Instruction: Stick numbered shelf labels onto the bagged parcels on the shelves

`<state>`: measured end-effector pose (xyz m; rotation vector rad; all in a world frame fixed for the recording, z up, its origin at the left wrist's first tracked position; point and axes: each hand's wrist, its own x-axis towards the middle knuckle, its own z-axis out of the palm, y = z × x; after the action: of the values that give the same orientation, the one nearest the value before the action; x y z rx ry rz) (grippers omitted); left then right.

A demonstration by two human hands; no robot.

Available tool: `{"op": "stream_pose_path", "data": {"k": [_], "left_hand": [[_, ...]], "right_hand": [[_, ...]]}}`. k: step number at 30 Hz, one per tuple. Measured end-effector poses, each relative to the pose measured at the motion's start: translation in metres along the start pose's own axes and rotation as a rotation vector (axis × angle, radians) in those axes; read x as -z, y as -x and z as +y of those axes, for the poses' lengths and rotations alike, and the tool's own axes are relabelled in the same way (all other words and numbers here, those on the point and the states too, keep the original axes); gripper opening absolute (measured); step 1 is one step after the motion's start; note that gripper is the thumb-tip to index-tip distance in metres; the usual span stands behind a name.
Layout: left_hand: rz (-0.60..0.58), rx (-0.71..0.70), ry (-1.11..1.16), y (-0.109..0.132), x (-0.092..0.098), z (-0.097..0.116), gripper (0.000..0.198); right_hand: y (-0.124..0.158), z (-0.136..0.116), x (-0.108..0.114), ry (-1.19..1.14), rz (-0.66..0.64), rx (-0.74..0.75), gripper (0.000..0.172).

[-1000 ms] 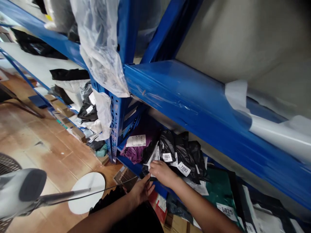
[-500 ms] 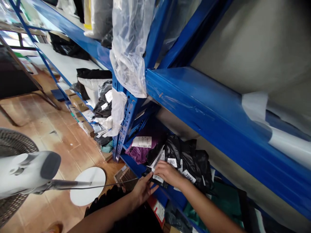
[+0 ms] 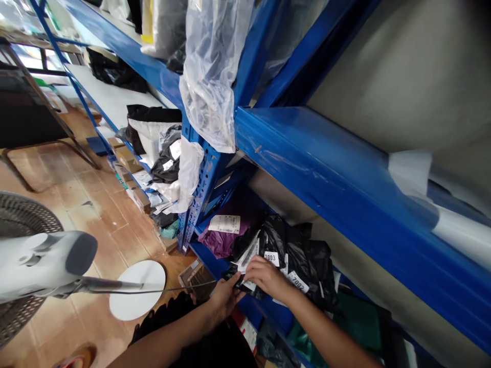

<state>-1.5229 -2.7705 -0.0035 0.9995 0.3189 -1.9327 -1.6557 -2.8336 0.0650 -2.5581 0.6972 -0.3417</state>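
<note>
Several parcels lay on blue shelf (image 3: pixel 210 261): purple mailer (image 3: pixel 219 241), black bags (image 3: pixel 305 255) tagged 7003, 7002. Fingers of left hand (image 3: pixel 224 300), right hand (image 3: pixel 267 276) pinched white-labelled black parcel (image 3: pixel 247 286) at edge.

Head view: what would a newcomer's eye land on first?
The thick blue shelf beam cuts diagonally across the middle, a clear plastic bag hanging at top centre. Beneath it, the left hand and right hand meet on a small black parcel at the lower shelf's edge, beside black bags tagged 7003 and 7002. A white fan juts in at lower left.
</note>
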Motion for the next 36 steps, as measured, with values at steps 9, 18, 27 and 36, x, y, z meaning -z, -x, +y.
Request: {"op": "stream_pose_path", "data": {"k": [9,18,27,36], "left_hand": [[0.003,-0.038,-0.012,-0.002,-0.002,-0.002,0.013],[-0.081,0.057,-0.021,0.009,0.002,0.001,0.022],[-0.101,0.306,0.016,0.007,-0.002,0.002,0.021],[-0.048,0.183,-0.084,-0.002,0.001,0.000,0.014]], "right_hand": [[0.004,-0.005,0.009,-0.121,-0.075,-0.034,0.019],[-0.004,-0.015,0.013,0.096,-0.189,-0.111,0.029],[-0.007,-0.010,0.012,0.213,-0.186,0.011,0.012],[0.005,-0.006,0.006,0.064,-0.081,0.039,0.016]]}}
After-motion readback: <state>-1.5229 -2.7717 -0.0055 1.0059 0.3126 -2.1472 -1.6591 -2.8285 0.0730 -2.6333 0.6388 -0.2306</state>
